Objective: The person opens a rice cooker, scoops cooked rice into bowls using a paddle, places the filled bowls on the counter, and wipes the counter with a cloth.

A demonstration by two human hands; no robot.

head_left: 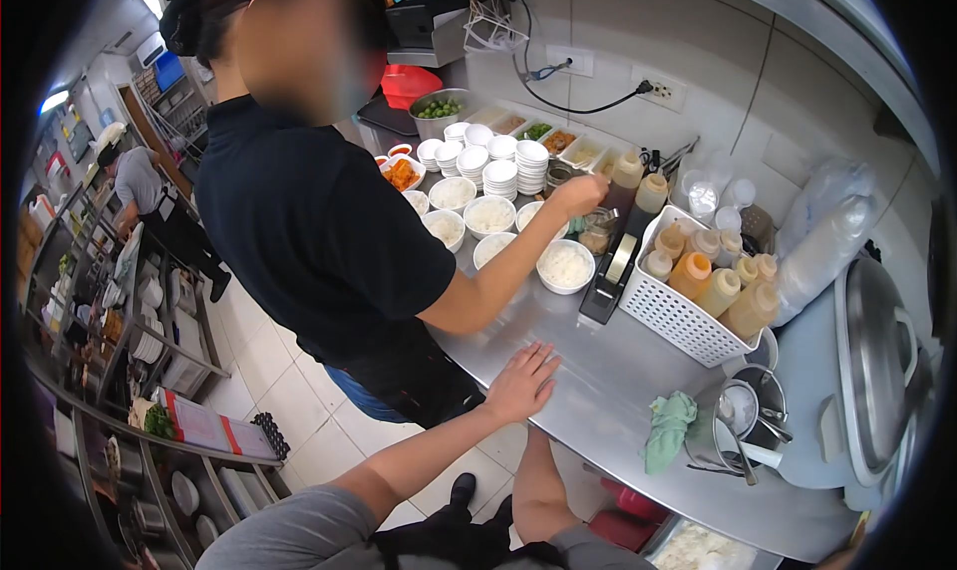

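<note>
My left hand (522, 383) lies on the front edge of the steel counter (588, 371), palm down with fingers stretched out, holding nothing. My right forearm (543, 480) reaches to the counter's underside, and the hand itself is hidden there. Beyond my left hand stand white bowls of rice (565, 265) and a black tape dispenser (610, 279). To the right, a white perforated basket (670, 323) holds several squeeze bottles (691, 274). A green cloth (670, 430) hangs near the counter edge beside a metal pot (716, 435) with utensils.
A co-worker in a black shirt (309, 211) stands close at left, one hand (580, 195) over the bottles and jars. Stacked white cups (500, 176) stand behind the bowls. A large metal lid (877, 361) leans at right. Another person (150, 186) works farther back, near shelves.
</note>
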